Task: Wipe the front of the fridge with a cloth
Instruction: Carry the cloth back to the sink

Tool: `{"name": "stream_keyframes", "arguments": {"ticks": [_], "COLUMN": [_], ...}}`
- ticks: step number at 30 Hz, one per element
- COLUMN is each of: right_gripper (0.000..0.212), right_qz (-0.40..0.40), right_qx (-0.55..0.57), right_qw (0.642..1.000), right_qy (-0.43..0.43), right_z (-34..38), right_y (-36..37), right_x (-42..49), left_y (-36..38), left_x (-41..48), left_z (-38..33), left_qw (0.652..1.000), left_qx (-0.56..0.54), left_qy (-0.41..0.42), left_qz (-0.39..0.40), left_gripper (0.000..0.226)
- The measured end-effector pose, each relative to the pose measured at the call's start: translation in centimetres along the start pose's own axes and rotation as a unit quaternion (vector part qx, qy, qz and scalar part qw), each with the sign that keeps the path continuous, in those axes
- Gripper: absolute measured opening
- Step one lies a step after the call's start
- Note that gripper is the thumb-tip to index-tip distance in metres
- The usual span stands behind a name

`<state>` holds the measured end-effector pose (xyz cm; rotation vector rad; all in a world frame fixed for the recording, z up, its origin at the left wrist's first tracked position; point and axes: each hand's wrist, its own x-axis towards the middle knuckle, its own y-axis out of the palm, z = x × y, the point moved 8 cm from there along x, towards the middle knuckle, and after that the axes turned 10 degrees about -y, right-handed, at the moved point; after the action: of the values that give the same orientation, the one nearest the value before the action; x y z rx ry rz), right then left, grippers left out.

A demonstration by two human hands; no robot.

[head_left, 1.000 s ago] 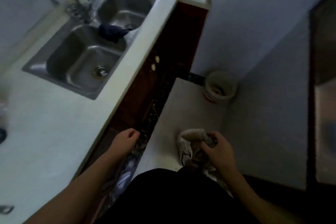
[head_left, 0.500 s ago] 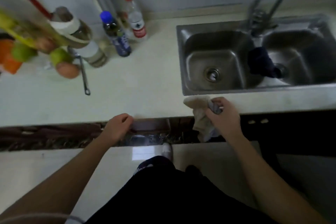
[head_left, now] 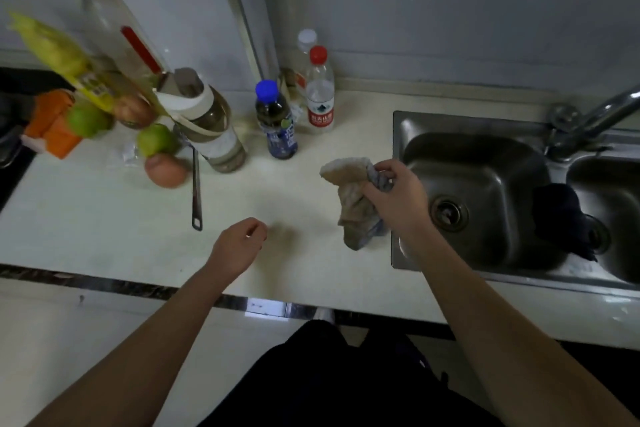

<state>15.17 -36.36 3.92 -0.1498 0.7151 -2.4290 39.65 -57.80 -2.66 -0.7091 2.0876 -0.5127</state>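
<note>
A crumpled beige and grey cloth [head_left: 353, 201] hangs from my right hand [head_left: 398, 198], which grips its upper part above the pale countertop [head_left: 104, 218], just left of the steel sink [head_left: 485, 191]. My left hand [head_left: 239, 246] hovers over the counter near its front edge, fingers loosely curled, holding nothing. No fridge front can be made out for certain; a pale upright panel [head_left: 194, 10] rises behind the counter at the upper left.
Several bottles stand at the back, among them a blue-capped one [head_left: 277, 125] and a red-capped one [head_left: 320, 94]. Fruit [head_left: 157, 139], an orange packet [head_left: 52, 121], a jar [head_left: 211, 128] and a metal utensil handle [head_left: 196, 191] crowd the left. A dark cloth [head_left: 561, 218] lies in the sink by the tap [head_left: 588, 121].
The view has swung from the floor and wall to the counter, then shifted left. My right hand has lifted the cloth from beside my legs up over the counter; my left hand has come forward over it.
</note>
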Motion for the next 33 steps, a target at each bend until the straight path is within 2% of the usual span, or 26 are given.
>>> {"name": "stream_keyframes", "arguments": {"ticks": [7,10,14,17,20,22,27,29,31,33], "right_gripper": [0.032,0.035,0.047,0.050,0.044,0.043,0.068,0.074,0.075,0.066], "right_qz": [0.019,0.059,0.096,0.098,0.073,0.090,0.217,0.242,0.247,0.237], "right_qx": [-0.025,-0.052,-0.092,-0.132,-0.148,-0.168,-0.184,-0.182,-0.174,-0.141], "right_qw": [0.999,0.997,0.991,0.986,0.981,0.974,0.955,0.949,0.949,0.957], "right_qy": [0.007,0.023,0.029,-0.032,-0.102,-0.124,-0.084,-0.086,-0.090,-0.090], "right_z": [-0.7,-3.0,-5.9,-5.4,-4.3,-4.3,-5.9,-6.1,-6.1,-5.7], "right_y": [3.3,5.2,6.0,5.3,4.4,4.6,6.1,6.2,5.9,5.2], "right_x": [9.5,11.0,10.4,9.2,7.6,6.8,6.1,5.8,5.3,4.5], "left_y": [-0.1,0.2,0.5,0.4,0.6,0.8,1.5,1.6,1.8,2.0], "left_x": [2.4,2.7,2.7,2.5,2.1,1.9,0.4,-0.9,-2.5,-4.4], "left_z": [0.2,0.9,1.8,2.3,2.4,2.4,3.3,4.0,4.9,6.1], "left_qw": [0.999,0.998,0.997,0.996,0.996,0.996,0.994,0.993,0.992,0.990], "left_qx": [-0.013,-0.011,-0.005,-0.008,-0.003,0.002,0.014,0.015,0.008,-0.007], "left_qy": [-0.040,-0.060,-0.078,-0.087,-0.088,-0.089,-0.101,-0.107,-0.114,-0.123], "left_qz": [-0.005,-0.011,-0.017,-0.027,-0.022,-0.024,-0.031,-0.039,-0.051,-0.067], "left_gripper": [0.030,0.035,0.037,0.041,0.045,0.044,0.043,0.043,0.041,0.038]}}
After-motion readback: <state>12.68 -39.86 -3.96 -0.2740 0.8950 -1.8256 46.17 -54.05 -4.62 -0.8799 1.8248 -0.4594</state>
